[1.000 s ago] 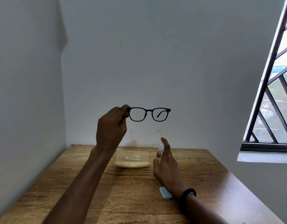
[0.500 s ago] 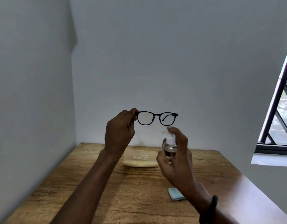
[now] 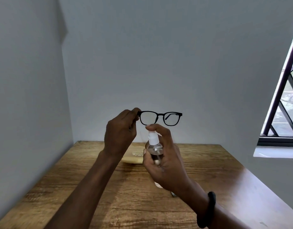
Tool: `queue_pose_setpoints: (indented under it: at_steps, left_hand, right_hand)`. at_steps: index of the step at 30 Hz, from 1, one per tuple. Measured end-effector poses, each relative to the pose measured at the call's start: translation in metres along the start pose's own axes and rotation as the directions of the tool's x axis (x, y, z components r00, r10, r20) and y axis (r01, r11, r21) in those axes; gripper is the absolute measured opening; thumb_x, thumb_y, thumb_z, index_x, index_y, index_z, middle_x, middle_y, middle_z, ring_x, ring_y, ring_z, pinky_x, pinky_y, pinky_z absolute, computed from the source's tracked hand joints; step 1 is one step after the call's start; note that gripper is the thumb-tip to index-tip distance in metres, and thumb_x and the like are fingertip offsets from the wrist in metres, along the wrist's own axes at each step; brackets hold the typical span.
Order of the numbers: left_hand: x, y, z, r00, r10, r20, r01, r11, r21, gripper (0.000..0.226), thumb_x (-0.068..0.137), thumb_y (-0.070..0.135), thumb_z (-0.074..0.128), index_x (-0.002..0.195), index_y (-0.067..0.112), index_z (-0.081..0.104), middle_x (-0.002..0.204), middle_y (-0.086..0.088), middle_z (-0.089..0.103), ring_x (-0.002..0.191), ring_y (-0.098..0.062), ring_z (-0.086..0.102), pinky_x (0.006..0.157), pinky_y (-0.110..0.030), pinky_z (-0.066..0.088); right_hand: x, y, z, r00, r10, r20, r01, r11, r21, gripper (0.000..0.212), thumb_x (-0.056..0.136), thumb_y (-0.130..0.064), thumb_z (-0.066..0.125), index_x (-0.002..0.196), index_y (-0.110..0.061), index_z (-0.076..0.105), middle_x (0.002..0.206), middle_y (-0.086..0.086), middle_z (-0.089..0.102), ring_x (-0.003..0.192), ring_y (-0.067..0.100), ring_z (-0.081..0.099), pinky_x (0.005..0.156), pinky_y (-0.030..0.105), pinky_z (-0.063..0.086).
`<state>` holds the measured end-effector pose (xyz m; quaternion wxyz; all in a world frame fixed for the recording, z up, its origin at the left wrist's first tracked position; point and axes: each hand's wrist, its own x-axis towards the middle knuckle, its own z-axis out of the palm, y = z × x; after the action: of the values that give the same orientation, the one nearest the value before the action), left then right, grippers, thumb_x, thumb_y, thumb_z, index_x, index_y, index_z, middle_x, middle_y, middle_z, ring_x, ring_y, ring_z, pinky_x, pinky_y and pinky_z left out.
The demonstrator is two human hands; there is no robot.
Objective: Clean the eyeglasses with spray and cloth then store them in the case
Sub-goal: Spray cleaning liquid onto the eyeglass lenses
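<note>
My left hand (image 3: 120, 133) pinches the left end of the black-framed eyeglasses (image 3: 159, 118) and holds them up in front of the wall, lenses facing me. My right hand (image 3: 165, 160) grips a small clear spray bottle (image 3: 154, 149) with a white pump head, just below the glasses, with the index finger resting on top of the pump. The pale yellow case (image 3: 134, 157) lies closed on the wooden table (image 3: 126, 195) behind my hands, mostly hidden by them. Only a tiny corner of the cloth (image 3: 173, 194) shows under my right wrist.
Grey walls close off the table at the left and the back. A barred window (image 3: 284, 103) with a white sill is at the right. A black band sits on my right wrist (image 3: 206, 210).
My right hand lifted the spray bottle off the table and brought it up under the glasses. The glasses stayed held up in my left hand. The view shifted left.
</note>
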<state>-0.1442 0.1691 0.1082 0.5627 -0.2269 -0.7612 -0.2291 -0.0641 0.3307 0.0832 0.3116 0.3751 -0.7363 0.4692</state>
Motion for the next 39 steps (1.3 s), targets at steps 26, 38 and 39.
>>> queue_pose_setpoints:
  at_steps: [26,38,39]
  left_hand:
    - [-0.002,-0.003,0.001,1.0,0.005,-0.004,-0.005,1.0,0.004,0.031,0.088,-0.003,0.071,0.117,0.009,0.071,0.09,-0.004,0.074,0.073,-0.019,0.07,0.064,-0.032,0.059]
    - [-0.002,-0.003,-0.001,1.0,0.015,-0.021,-0.014,1.0,0.023,0.03,0.087,-0.005,0.071,0.115,0.007,0.072,0.084,-0.004,0.072,0.065,-0.018,0.064,0.061,-0.022,0.05]
    - [-0.002,-0.003,-0.001,1.0,0.015,-0.023,-0.014,1.0,0.022,0.03,0.087,-0.005,0.071,0.115,0.008,0.072,0.084,-0.004,0.072,0.065,-0.018,0.064,0.062,-0.021,0.048]
  right_hand:
    - [0.009,-0.001,0.0,0.991,0.066,-0.12,-0.053,0.993,0.108,0.07,0.086,0.002,0.058,0.14,-0.036,0.035,0.066,0.015,0.05,0.047,0.027,0.048,0.044,0.047,0.042]
    - [0.003,-0.004,-0.003,1.0,-0.009,-0.028,0.011,0.997,0.076,0.071,0.086,0.009,0.062,0.138,-0.031,0.035,0.066,0.001,0.049,0.05,0.004,0.045,0.051,0.017,0.037]
    - [0.002,-0.005,-0.003,1.0,-0.012,-0.029,0.014,0.997,0.074,0.074,0.085,0.01,0.062,0.139,-0.031,0.034,0.066,0.0,0.049,0.05,0.003,0.045,0.051,0.016,0.037]
